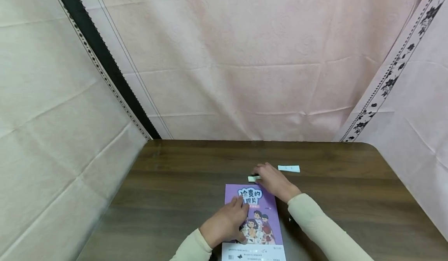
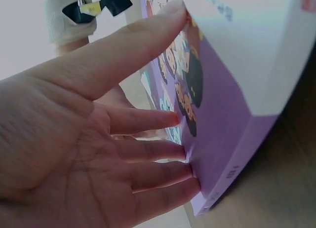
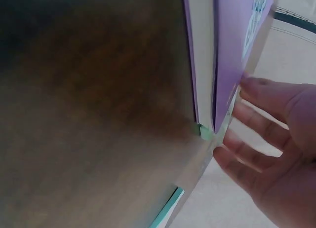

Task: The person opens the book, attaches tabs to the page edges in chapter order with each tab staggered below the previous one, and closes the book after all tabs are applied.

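Hands on one book, two slips.

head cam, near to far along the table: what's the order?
Left hand on the purple book → right hand → pale green slip at its fingertips → second pale slip → table's far edge → pink cloth backdrop.

purple book cover, title reads "珍贵的照片"

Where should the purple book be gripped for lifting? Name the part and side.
Grip the purple book at its far edge, coming from the table's far side: the right-wrist view shows the cover already lifted there, leaving a gap, while the left hand presses the cover flat nearer the person.
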`<state>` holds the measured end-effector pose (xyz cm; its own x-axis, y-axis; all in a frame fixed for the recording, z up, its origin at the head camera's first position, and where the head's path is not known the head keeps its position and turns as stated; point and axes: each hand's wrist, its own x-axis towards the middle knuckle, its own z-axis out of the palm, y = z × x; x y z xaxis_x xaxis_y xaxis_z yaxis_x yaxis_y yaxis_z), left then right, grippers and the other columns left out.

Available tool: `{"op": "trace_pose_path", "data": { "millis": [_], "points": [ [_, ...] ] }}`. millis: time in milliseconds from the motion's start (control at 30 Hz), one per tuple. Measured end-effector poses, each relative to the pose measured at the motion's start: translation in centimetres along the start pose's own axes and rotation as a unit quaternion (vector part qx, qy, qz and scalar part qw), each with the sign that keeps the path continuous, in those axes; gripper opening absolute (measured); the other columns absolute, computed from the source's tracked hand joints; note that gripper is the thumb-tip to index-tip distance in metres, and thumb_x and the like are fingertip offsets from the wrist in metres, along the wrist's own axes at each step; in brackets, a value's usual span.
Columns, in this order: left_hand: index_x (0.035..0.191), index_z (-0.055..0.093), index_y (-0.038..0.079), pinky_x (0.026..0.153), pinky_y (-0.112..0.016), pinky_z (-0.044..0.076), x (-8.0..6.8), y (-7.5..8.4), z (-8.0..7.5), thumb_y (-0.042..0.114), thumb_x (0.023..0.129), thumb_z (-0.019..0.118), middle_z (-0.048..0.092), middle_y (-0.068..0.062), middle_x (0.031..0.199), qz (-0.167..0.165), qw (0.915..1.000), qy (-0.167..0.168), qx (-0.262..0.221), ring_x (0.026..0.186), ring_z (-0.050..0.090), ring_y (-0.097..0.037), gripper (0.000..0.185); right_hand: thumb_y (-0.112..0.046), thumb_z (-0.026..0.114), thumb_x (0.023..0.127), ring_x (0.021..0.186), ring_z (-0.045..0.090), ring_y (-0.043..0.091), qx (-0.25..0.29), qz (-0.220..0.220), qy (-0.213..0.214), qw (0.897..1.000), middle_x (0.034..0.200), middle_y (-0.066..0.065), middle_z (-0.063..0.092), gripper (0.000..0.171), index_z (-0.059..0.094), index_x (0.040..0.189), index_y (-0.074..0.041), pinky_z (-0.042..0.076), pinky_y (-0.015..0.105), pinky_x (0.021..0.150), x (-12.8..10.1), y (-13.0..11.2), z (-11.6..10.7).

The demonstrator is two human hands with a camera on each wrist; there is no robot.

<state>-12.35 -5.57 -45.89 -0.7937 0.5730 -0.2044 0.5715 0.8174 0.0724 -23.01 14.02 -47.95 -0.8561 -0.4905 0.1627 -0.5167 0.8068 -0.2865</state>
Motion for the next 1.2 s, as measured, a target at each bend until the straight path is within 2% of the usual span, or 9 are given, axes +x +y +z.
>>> {"op": "trace_pose_path", "data": {
  "millis": [133,233,367,467,633,767,1000,1200],
  "points": [
    [0.142,0.059,0.002,0.113,-0.037,0.048,0.1,0.2,-0.1,0.046,0.067,0.100,0.052,-0.023,0.152,0.001,1.0000,0.002,0.003,0.143,0.051,-0.038,0.095,-0.004,0.081,0.092,0.102,0.072,0.029,0.012,0.007,-0.028,1.000,0.109,0.011,0.075,0.020,0.078,0.112,-0.002,0.061,0.044,0.087,1.0,0.0,0.1],
    [0.142,0.058,0.002,0.114,-0.038,0.048,0.1,0.2,-0.1,0.045,0.067,0.101,0.051,-0.024,0.153,-0.001,1.0000,0.001,-0.002,0.143,0.051,-0.039,0.097,-0.005,0.079,0.094,0.103,0.073,0.028,0.016,0.012,-0.050,0.999,0.110,0.010,0.074,0.019,0.078,0.112,-0.002,0.061,0.044,0.087,1.4,0.0,0.1],
    [0.144,0.058,0.001,0.115,-0.039,0.047,0.0,0.3,-0.1,0.045,0.067,0.100,0.049,-0.025,0.155,-0.005,1.0000,0.000,-0.007,0.145,0.049,-0.040,0.098,-0.005,0.078,0.095,0.102,0.073,0.028,0.019,0.018,-0.073,0.997,0.111,0.012,0.073,0.018,0.077,0.112,-0.002,0.061,0.043,0.086,1.5,0.3,-0.3],
    [0.145,0.057,0.001,0.115,-0.039,0.046,0.0,0.3,-0.1,0.045,0.067,0.100,0.049,-0.025,0.155,-0.007,1.0000,0.000,-0.006,0.144,0.049,-0.041,0.099,-0.004,0.077,0.094,0.096,0.072,0.025,0.033,0.032,-0.082,0.996,0.110,0.011,0.073,0.017,0.076,0.111,-0.001,0.061,0.040,0.081,1.3,0.8,-0.8],
    [0.145,0.057,-0.001,0.115,-0.041,0.047,0.1,0.5,0.0,0.045,0.066,0.100,0.049,-0.027,0.155,-0.013,0.9999,-0.003,-0.003,0.143,0.050,-0.043,0.100,-0.003,0.076,0.093,0.088,0.065,0.016,0.049,0.060,-0.076,0.994,0.113,0.010,0.071,0.017,0.075,0.110,-0.002,0.058,0.035,0.075,0.1,2.5,-1.6],
    [0.144,0.056,-0.001,0.115,-0.043,0.047,-0.1,0.5,-0.1,0.043,0.066,0.101,0.047,-0.028,0.155,-0.017,0.9998,-0.005,-0.012,0.144,0.049,-0.045,0.099,-0.004,0.077,0.094,0.090,0.065,0.017,0.038,0.061,-0.071,0.995,0.115,0.010,0.071,0.016,0.076,0.110,-0.003,0.058,0.036,0.076,-1.3,3.6,-2.5],
    [0.148,0.054,-0.001,0.116,-0.046,0.046,0.0,0.4,-0.1,0.041,0.067,0.100,0.045,-0.028,0.158,-0.021,0.9994,-0.009,-0.025,0.145,0.047,-0.045,0.102,-0.001,0.078,0.090,0.090,0.065,0.018,-0.002,0.029,-0.045,0.999,0.108,0.009,0.071,0.013,0.077,0.103,-0.005,0.058,0.038,0.076,-3.5,5.5,-3.2],
    [0.147,0.055,-0.001,0.116,-0.045,0.046,0.1,0.5,0.0,0.041,0.067,0.101,0.045,-0.028,0.157,-0.014,0.9995,-0.005,-0.027,0.145,0.048,-0.045,0.101,-0.001,0.081,0.089,0.094,0.068,0.021,-0.015,0.024,-0.034,0.999,0.106,0.008,0.072,0.014,0.078,0.102,-0.005,0.061,0.042,0.081,-4.7,6.8,-3.0]
  ]
}}
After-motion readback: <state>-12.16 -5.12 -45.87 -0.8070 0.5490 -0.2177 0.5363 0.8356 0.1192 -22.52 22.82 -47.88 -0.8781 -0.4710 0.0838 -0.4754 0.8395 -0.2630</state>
